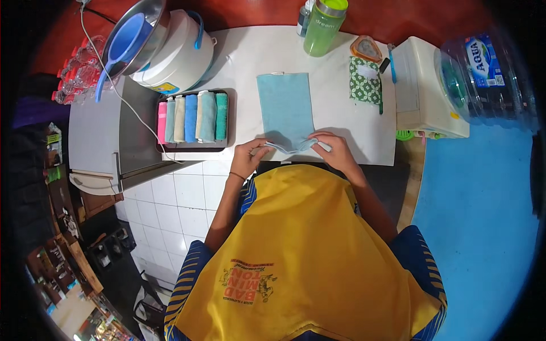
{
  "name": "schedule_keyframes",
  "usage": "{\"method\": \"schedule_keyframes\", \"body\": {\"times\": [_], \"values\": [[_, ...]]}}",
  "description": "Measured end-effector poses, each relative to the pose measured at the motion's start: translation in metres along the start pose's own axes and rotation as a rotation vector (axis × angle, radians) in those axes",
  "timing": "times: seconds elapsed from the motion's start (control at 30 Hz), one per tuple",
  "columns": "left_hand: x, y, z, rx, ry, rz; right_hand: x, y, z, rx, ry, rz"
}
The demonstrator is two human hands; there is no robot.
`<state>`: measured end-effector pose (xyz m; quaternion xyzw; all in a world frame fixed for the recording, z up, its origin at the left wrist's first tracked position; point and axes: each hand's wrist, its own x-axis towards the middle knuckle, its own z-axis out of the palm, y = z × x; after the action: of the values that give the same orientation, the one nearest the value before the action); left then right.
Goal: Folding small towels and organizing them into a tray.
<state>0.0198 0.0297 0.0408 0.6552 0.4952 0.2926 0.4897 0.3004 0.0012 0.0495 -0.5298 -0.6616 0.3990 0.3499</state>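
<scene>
A light blue cloth [286, 104] lies flat on the white tabletop [243, 55], its near end lifted at the table's front edge. My left hand [249, 155] pinches the left corner of that end between thumb and fingers. At the right corner, my right hand [335, 151] grips the bunched fabric. Between my hands the raised edge sags and curls. To the left stands a dark tray [194, 149] with several rolled cloths [190, 117] in pink, light blue, cream, blue and green, set upright side by side.
Behind the tray is a white cooler jug [187, 55] with a metal bowl [158, 34] and a blue dipper [128, 38] leaning on it. A green tumbler [324, 32] stands at the back. A green patterned pouch [364, 81] lies right, near a water dispenser [420, 85].
</scene>
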Motion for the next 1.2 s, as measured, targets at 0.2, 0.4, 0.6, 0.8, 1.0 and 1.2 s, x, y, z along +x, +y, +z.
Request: {"method": "schedule_keyframes", "body": {"times": [0.2, 0.4, 0.6, 0.8, 1.0, 1.2], "values": [[-0.001, 0.014, 0.008, -0.057, 0.044, -0.076, -0.004, -0.023, -0.001, 0.014, 0.008, 0.011], [0.019, 0.017, 0.022, -0.116, 0.213, 0.089, 0.023, 0.001, 0.013, 0.135, 0.274, 0.188], [0.076, 0.027, 0.032, 0.102, 0.480, 0.016, 0.082, 0.015, 0.020, 0.290, 0.420, 0.162], [0.125, -0.007, 0.034, 0.172, 0.561, -0.143, 0.123, 0.055, 0.026, 0.110, 0.379, 0.244], [0.142, -0.015, 0.034, 0.225, 0.518, -0.163, 0.125, 0.068, 0.029, -0.054, 0.417, 0.392], [0.152, -0.017, 0.034, 0.261, 0.592, 0.001, 0.126, 0.065, 0.030, -0.091, 0.440, 0.374]]}}
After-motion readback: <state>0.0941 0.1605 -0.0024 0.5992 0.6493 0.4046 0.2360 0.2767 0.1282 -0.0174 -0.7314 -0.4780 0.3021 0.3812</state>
